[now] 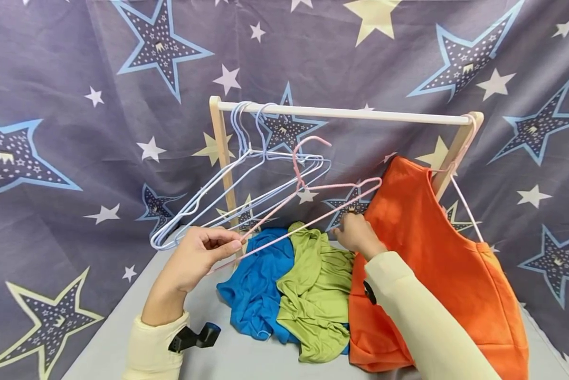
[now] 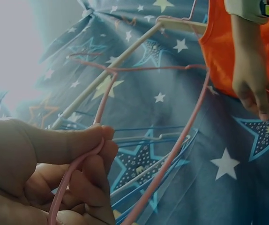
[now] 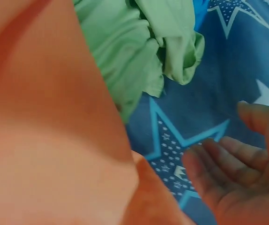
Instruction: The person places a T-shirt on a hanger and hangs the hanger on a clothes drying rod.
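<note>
A pink hanger (image 1: 334, 211) is pinched near its left end between the thumb and fingers of my left hand (image 1: 207, 253); its hook points up and nothing hangs on it. In the left wrist view the pink wire (image 2: 73, 171) runs between thumb and fingertips. My right hand (image 1: 358, 235) holds nothing, beside an orange sleeveless garment (image 1: 436, 253) on another hanger at the rail's right end. The right wrist view has the right hand's fingers (image 3: 223, 164) loosely bent, apart from the orange cloth (image 3: 55, 122). Below lies a crumpled green garment (image 1: 315, 290).
Several blue and white hangers (image 1: 227, 177) hang at the left of the white rail (image 1: 341, 112) of a wooden rack. A blue garment (image 1: 261, 285) lies by the green one on the grey tabletop (image 1: 246, 359). A star-patterned cloth (image 1: 99, 158) hangs behind.
</note>
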Demonstrator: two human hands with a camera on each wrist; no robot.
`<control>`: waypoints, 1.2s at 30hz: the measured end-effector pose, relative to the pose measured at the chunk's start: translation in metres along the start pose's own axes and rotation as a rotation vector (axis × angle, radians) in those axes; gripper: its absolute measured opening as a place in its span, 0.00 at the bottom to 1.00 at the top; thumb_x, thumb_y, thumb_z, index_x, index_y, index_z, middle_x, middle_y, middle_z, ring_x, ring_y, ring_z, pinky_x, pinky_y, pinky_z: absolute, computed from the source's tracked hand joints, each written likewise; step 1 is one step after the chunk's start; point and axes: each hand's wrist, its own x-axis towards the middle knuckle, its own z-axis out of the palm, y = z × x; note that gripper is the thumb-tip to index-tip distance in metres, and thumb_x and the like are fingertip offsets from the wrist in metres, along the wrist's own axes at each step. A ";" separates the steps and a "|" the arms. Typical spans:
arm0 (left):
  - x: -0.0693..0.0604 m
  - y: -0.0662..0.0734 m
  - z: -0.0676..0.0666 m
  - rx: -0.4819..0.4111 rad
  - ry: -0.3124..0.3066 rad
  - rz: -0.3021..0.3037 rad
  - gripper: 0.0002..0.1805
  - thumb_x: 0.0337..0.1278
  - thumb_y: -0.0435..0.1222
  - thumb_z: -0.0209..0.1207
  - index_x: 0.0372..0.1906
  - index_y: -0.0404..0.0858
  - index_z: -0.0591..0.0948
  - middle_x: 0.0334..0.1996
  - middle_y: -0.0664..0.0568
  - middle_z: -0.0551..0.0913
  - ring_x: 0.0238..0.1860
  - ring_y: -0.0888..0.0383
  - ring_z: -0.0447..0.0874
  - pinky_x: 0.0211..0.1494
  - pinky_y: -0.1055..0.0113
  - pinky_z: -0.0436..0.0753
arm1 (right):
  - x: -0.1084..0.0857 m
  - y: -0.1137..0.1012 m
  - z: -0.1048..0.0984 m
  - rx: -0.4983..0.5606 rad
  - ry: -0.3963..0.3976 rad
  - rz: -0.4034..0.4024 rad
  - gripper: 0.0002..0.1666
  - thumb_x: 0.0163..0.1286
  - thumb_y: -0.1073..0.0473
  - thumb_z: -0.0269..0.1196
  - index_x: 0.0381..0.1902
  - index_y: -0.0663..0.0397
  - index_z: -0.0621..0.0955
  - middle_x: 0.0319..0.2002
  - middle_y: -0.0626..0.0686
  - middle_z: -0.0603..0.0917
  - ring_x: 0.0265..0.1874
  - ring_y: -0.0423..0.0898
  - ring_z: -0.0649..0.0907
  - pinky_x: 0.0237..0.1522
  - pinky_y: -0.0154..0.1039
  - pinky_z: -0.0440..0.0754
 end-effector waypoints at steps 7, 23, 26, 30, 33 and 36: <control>-0.003 0.003 -0.008 0.059 -0.022 -0.017 0.06 0.64 0.28 0.66 0.42 0.29 0.89 0.32 0.52 0.88 0.23 0.60 0.76 0.25 0.69 0.76 | 0.007 0.005 0.027 0.055 0.016 0.046 0.18 0.72 0.52 0.65 0.25 0.56 0.77 0.28 0.60 0.79 0.29 0.58 0.80 0.34 0.50 0.77; -0.004 0.007 -0.004 0.124 -0.058 -0.080 0.05 0.64 0.30 0.66 0.41 0.33 0.90 0.25 0.48 0.82 0.21 0.60 0.69 0.23 0.68 0.71 | 0.008 -0.014 0.094 0.303 0.113 0.171 0.25 0.65 0.60 0.70 0.58 0.65 0.81 0.47 0.71 0.85 0.47 0.67 0.85 0.51 0.59 0.81; -0.004 0.007 -0.004 0.115 -0.049 -0.087 0.06 0.64 0.30 0.66 0.42 0.32 0.90 0.26 0.48 0.83 0.21 0.59 0.71 0.23 0.68 0.72 | 0.009 -0.018 0.100 0.333 0.105 0.183 0.36 0.61 0.68 0.66 0.69 0.64 0.74 0.50 0.73 0.83 0.49 0.68 0.84 0.51 0.59 0.81; -0.003 0.005 -0.003 0.111 -0.038 -0.076 0.06 0.64 0.30 0.66 0.42 0.32 0.90 0.27 0.48 0.84 0.22 0.60 0.71 0.23 0.68 0.72 | 0.012 -0.014 0.106 0.371 0.133 0.190 0.41 0.56 0.72 0.62 0.70 0.69 0.70 0.36 0.69 0.84 0.34 0.62 0.83 0.37 0.54 0.80; -0.003 0.004 -0.004 0.113 -0.030 -0.069 0.05 0.64 0.30 0.67 0.41 0.33 0.90 0.27 0.49 0.85 0.21 0.59 0.71 0.23 0.68 0.72 | 0.013 -0.008 0.105 0.417 0.166 0.183 0.35 0.57 0.69 0.64 0.66 0.69 0.74 0.31 0.65 0.83 0.29 0.59 0.80 0.35 0.51 0.78; -0.003 0.003 -0.004 0.111 -0.026 -0.071 0.05 0.64 0.30 0.67 0.41 0.33 0.90 0.27 0.49 0.84 0.22 0.58 0.72 0.23 0.68 0.73 | 0.010 -0.003 0.097 0.485 0.166 0.191 0.29 0.60 0.66 0.64 0.61 0.67 0.80 0.39 0.65 0.86 0.38 0.59 0.82 0.43 0.50 0.79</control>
